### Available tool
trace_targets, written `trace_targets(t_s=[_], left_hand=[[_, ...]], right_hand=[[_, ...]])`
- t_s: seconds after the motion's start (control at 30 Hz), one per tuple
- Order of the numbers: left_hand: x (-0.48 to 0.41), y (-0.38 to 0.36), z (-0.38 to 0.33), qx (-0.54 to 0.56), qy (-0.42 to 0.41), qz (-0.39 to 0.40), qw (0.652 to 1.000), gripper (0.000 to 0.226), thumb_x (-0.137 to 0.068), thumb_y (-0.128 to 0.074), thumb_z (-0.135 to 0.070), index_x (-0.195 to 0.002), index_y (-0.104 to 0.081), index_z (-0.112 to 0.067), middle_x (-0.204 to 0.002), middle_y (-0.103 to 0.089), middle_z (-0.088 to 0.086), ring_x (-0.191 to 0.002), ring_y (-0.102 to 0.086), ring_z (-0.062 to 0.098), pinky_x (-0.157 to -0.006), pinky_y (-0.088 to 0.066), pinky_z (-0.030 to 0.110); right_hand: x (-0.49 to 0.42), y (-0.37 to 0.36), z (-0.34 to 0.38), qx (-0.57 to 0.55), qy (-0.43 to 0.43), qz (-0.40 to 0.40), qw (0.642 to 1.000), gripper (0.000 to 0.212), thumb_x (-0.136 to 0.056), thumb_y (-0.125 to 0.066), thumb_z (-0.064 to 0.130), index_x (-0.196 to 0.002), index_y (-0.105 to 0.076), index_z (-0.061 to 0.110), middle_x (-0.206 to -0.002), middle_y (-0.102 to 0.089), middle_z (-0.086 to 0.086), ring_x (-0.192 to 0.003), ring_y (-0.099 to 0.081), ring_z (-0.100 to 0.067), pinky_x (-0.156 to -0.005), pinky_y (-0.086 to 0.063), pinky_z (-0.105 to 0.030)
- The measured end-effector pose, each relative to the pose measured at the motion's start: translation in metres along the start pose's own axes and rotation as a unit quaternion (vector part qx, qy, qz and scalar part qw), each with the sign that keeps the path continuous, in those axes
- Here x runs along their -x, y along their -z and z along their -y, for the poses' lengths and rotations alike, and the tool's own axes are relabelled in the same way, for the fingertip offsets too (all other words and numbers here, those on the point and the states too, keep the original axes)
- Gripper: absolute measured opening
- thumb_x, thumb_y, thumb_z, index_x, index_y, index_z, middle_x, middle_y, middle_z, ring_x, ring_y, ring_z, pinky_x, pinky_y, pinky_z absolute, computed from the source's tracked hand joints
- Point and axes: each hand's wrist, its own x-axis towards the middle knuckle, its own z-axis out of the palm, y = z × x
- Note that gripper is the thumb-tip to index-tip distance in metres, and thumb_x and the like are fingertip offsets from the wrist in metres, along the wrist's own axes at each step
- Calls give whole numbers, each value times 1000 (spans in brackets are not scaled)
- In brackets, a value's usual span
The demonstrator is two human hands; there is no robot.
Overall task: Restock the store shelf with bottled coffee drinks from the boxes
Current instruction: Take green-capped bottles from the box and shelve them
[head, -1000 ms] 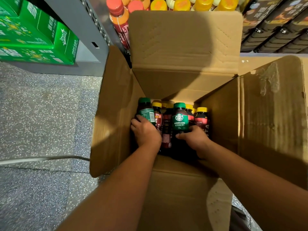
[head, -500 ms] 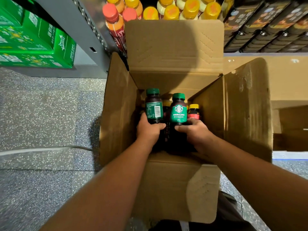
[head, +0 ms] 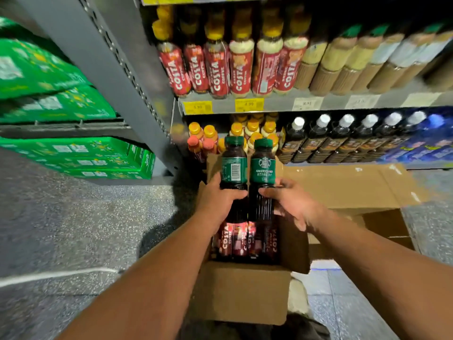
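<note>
My left hand [head: 217, 201] grips a dark coffee bottle [head: 234, 165] with a green cap, its barcode side facing me. My right hand [head: 291, 202] holds a second green-capped bottle [head: 262, 168] whose label reads Americano. Both bottles are upright, side by side, raised above the open cardboard box [head: 240, 290]. Several dark Costa-labelled bottles [head: 232, 239] stand inside the box below my hands. The store shelf [head: 274, 104] is straight ahead, with rows of red-labelled Costa bottles [head: 215, 67] on it.
A lower shelf holds orange-capped bottles [head: 252, 126] and dark white-capped bottles [head: 340, 138]. Green drink cartons [head: 81, 158] are stacked at left beyond a grey shelf upright [head: 117, 69]. A second open cardboard box [head: 355, 187] lies at right. Speckled floor [head: 73, 229] spreads to the left.
Both hands have lifted the two green-capped bottles out of the box and up toward the shelf. The view has tilted up, so the shelves now show.
</note>
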Motion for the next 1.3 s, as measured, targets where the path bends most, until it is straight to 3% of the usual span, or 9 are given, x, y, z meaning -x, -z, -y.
trace_targets(t_s=[0.07, 0.27, 0.33, 0.4, 0.5, 0.7, 0.93, 1.13, 1.3], left_hand=[[18, 4, -41, 18, -25, 17, 999, 55, -68, -74, -4, -118, -62, -26, -112, -68, 1, -107, -61, 22, -96, -47, 43], [78, 17, -172, 76, -67, 90, 991, 49, -75, -60, 9, -119, -59, -13, -106, -69, 12, -89, -67, 26, -71, -53, 32], [101, 22, -218, 82, -105, 129, 983, 48, -75, -56, 8, -119, -58, -12, -99, -71, 7, -84, -69, 21, -63, -55, 29], [121, 24, -263, 93, -143, 114, 979, 50, -73, -52, 10, -122, -57, -4, -100, -71, 10, -92, -68, 25, -77, -56, 34], [153, 24, -320, 115, -164, 60, 978, 51, -63, -61, -5, -114, -59, -11, -109, -67, 15, -108, -59, 36, -101, -41, 52], [202, 29, -390, 107, -248, 22, 963, 55, -71, -79, -28, -117, -50, -19, -106, -66, 3, -97, -65, 19, -88, -51, 42], [237, 29, -437, 97, -302, 4, 948, 23, -72, -75, -33, -90, -63, -26, -93, -72, 2, -86, -68, 20, -79, -55, 42], [250, 9, -466, 79, -283, 2, 956, 41, -55, -63, -57, -84, -71, -30, -91, -73, 2, -91, -67, 26, -88, -51, 51], [247, -29, -492, 63, -316, -3, 947, 18, -84, -57, -40, -90, -66, -27, -96, -70, 1, -96, -64, 24, -92, -50, 45]], right_hand=[[27, 1, 36, 19, 29, 15, 999, 33, -86, -66, 7, -118, -58, 8, -104, -71, -12, -89, -71, -25, -63, -57, -29], [118, 3, 148, 60, 117, 37, 991, 30, -88, -63, 11, -118, -61, 14, -111, -70, -5, -104, -65, -20, -97, -48, -43], [148, 2, 187, 53, 161, 41, 985, 27, -88, -61, 8, -115, -63, 13, -97, -73, 3, -84, -70, -5, -70, -57, -23], [177, 0, 225, 32, 198, 47, 979, 24, -89, -57, 1, -109, -65, 10, -91, -74, 3, -73, -69, -3, -53, -52, -14], [220, -6, 269, 4, 235, 79, 969, 25, -89, -53, -1, -105, -68, 9, -96, -73, -6, -78, -69, -13, -58, -54, -23], [289, -11, 330, 7, 293, 81, 953, 28, -90, -53, 1, -114, -64, 8, -112, -68, -16, -103, -63, -28, -88, -52, -47], [332, -6, 356, 11, 349, 57, 936, 29, -84, -58, -4, -109, -64, 8, -108, -68, -16, -100, -65, -29, -78, -56, -42], [347, 10, 376, -23, 386, 28, 922, 28, -80, -60, -6, -105, -67, 6, -95, -72, -12, -76, -71, -17, -59, -55, -30], [350, 45, 399, -25, 387, 12, 922, 29, -80, -58, -7, -103, -66, 9, -89, -71, -9, -71, -70, -15, -57, -53, -30]])
